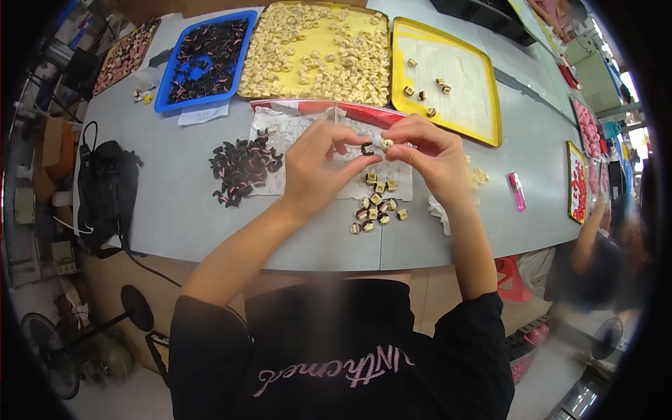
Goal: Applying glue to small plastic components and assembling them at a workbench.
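Between thumb and forefinger, my left hand [322, 157] pinches a small black C-shaped plastic piece [366, 148]. Close beside it, my right hand [428, 148] grips a small cream-coloured block [386, 144] in its fingertips. The two parts face each other with a narrow gap. Below my hands lies a cluster of cream blocks with dark bands [378, 204]. A heap of loose black and pink curved pieces [245, 166] lies left of my left hand. White paper [301, 124] is spread on the table under my hands.
A blue tray [162, 91] holds black pieces. Next to it, a yellow tray [390, 49] is full of cream blocks, and another yellow tray [498, 105] holds several banded blocks. A pink lighter-like object [516, 191] lies right. A black bag [105, 189] sits left. Another person [595, 252] works at right.
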The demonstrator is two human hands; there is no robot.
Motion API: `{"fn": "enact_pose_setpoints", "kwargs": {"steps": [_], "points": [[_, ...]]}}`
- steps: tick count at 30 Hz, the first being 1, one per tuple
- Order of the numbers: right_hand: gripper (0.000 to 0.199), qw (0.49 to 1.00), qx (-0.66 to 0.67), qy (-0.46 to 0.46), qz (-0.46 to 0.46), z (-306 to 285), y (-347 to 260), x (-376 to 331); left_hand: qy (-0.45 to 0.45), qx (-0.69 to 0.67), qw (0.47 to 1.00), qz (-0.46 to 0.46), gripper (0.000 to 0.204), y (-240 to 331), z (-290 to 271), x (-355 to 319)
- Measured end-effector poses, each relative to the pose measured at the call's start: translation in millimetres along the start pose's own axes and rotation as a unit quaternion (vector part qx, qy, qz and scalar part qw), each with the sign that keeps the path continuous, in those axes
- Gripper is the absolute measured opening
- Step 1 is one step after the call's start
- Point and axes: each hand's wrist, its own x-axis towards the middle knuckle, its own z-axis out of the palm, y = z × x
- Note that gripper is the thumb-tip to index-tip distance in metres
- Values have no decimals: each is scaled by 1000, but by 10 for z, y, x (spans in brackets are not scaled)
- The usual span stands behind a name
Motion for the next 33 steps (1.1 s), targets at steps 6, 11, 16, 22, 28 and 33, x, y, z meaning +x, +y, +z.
{"fn": "enact_pose_setpoints", "kwargs": {"steps": [6,11,16,22,28,33], "points": [[15,996,55,6,67,-13,45,-81,20,6,999,29,35,73,18,-55],[13,989,97,-8,113,7,44,-84,30,8,997,66,36,80,28,-46],[14,982,129,-45,133,14,32,-81,18,7,995,102,36,90,19,-54],[13,945,253,-97,182,17,58,-109,29,1,985,169,37,111,24,-38],[30,914,345,-102,188,22,90,-119,29,-33,987,158,35,155,37,-38],[39,917,350,-92,168,20,119,-135,-23,-57,989,138,37,189,-2,-17]]}}
